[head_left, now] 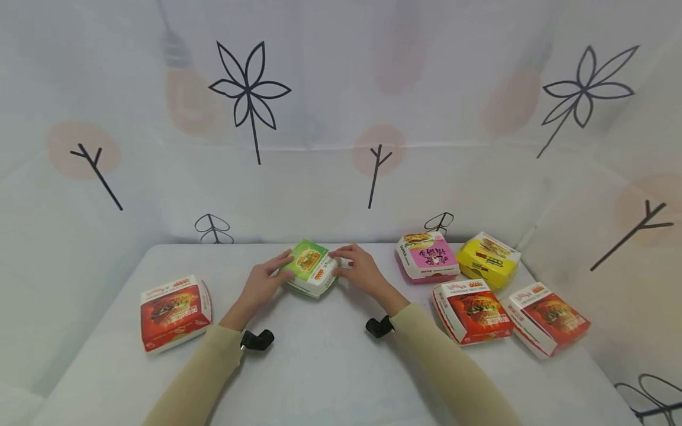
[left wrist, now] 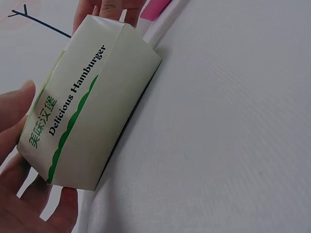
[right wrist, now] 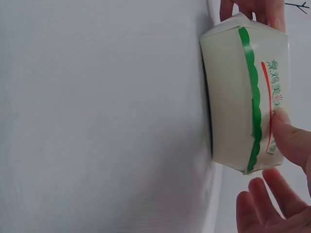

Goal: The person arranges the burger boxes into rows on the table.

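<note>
We're pinching the green hamburger box between both hands, left hand gripping its near-left side and right hand on the right edge, probably to keep it steady on the table. It's sitting mid-table between our hands, while red, pink and yellow boxes are lying off to the sides.

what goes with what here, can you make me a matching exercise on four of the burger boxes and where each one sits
Things:
1. green box
2. pink box
3. yellow box
4. lone red box

Places:
a. far right corner of the table, right of the pink one
b. alone on the left side
c. between both hands
d. right of the hands, left of the yellow one

Pairs: 1-c, 2-d, 3-a, 4-b
</note>
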Tool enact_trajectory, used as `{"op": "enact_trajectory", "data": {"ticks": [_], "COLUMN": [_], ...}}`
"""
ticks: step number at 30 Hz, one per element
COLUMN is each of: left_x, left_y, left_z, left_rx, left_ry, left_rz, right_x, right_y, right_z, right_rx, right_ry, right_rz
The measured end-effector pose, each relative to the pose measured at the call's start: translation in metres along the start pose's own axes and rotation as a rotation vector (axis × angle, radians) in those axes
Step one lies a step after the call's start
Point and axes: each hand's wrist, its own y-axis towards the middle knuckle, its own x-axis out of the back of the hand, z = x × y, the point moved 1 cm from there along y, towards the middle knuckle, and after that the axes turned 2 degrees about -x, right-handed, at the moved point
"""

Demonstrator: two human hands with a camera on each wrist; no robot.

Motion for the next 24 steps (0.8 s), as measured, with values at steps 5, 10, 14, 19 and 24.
{"op": "enact_trajectory", "data": {"ticks": [5, 10, 14, 19, 24], "left_x": [-0.003, -0.003, -0.004, -0.006, -0.008], "left_y": [0.003, 0.004, 0.006, 0.007, 0.007], "left_z": [0.001, -0.002, -0.003, -0.001, 0.001], "left_rx": [0.041, 0.041, 0.028, 0.004, -0.005], "left_ry": [-0.006, -0.05, -0.06, -0.061, -0.035], "left_rz": [-0.01, -0.03, -0.04, -0.1, -0.167], "right_x": [-0.001, -0.002, -0.002, -0.005, -0.005], "right_y": [-0.003, -0.006, -0.007, -0.009, -0.012], "right_z": [-0.005, -0.004, -0.003, -0.003, 0.0], "right_rx": [-0.056, -0.079, -0.127, -0.138, -0.091], "right_ry": [0.069, 0.088, 0.092, 0.056, 0.041], "right_rz": [0.033, 0.034, 0.016, -0.015, -0.049]}}
